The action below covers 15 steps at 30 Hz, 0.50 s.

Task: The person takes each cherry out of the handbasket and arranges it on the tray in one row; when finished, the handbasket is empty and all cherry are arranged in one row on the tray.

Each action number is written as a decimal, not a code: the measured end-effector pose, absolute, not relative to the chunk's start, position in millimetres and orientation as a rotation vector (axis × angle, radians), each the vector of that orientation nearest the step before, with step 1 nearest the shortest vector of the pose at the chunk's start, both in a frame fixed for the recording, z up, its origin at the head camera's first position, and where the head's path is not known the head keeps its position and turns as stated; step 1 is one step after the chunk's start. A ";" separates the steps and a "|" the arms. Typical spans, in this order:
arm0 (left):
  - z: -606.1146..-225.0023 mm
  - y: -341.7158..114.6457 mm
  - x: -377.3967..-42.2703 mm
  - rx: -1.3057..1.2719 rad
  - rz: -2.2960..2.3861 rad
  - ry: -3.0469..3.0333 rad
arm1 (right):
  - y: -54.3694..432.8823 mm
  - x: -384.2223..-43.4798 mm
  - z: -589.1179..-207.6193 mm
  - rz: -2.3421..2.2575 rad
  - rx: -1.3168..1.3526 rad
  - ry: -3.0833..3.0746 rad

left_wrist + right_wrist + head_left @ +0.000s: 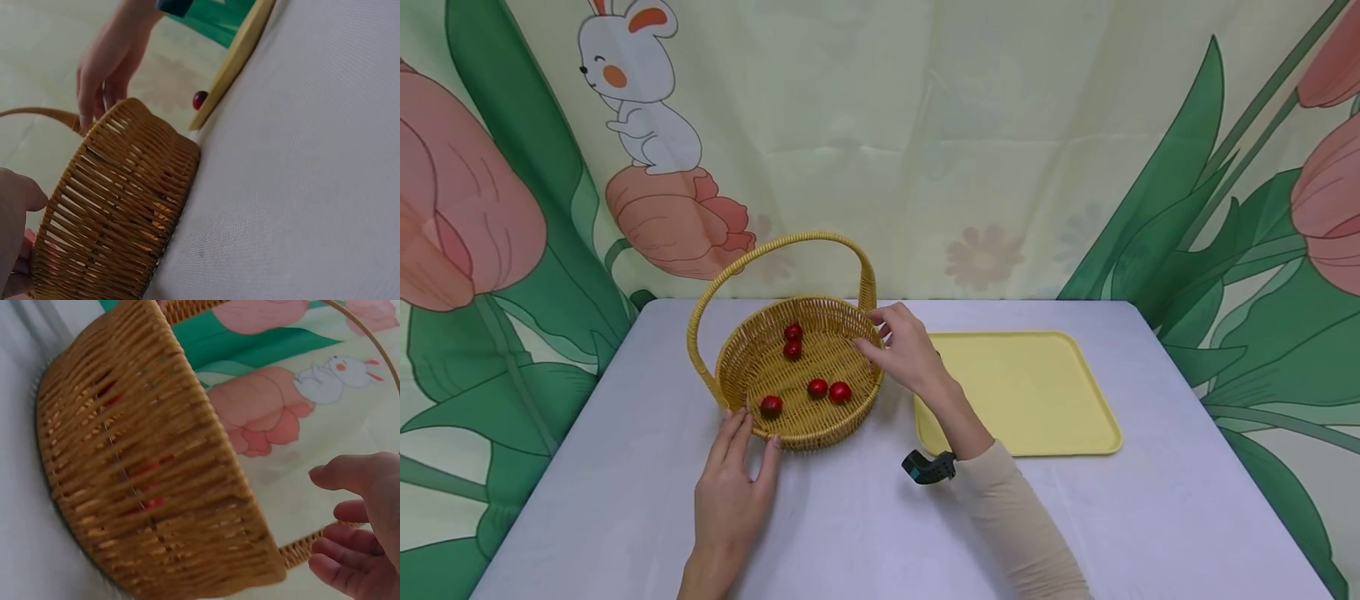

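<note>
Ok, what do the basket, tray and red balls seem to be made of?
Basket: wicker or a woven imitation, slight sheen; interlaced strands with gaps show. Tray: probably moulded plastic, smooth; even yellow, rounded corners. Red balls: glossy, with bright highlights; plastic or real fruit, can't tell.

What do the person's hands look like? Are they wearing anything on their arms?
The left hand and right hand are bare, with no gloves. On the right there's a plain beige sleeve and, by its cuff, a small dark, curved gadget. No sleeve shows on the left.
</note>
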<state>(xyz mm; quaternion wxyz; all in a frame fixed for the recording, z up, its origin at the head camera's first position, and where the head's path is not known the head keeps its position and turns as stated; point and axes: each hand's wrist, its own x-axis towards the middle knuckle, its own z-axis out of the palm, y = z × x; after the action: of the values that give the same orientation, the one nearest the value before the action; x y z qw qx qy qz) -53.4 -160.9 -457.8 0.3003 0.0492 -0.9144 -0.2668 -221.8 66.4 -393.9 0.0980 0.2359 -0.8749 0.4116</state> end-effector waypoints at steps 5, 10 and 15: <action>-458.8 -161.4 -53.6 0.107 -0.701 -2.409 | 49.5 -221.9 -397.1 1.204 0.741 -2.631; -458.6 -161.7 -53.8 0.087 -0.698 -2.390 | 31.8 -222.1 -401.1 1.197 0.795 -2.693; -459.0 -162.0 -53.7 0.070 -0.697 -2.379 | 14.7 -219.0 -403.4 1.203 0.853 -2.745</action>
<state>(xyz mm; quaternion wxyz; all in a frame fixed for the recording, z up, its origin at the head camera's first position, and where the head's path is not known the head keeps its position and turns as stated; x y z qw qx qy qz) -53.7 -162.0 -459.0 0.3250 0.0269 -0.9072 -0.2659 -219.0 14.7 -403.4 0.0129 0.2738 -0.8809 0.3859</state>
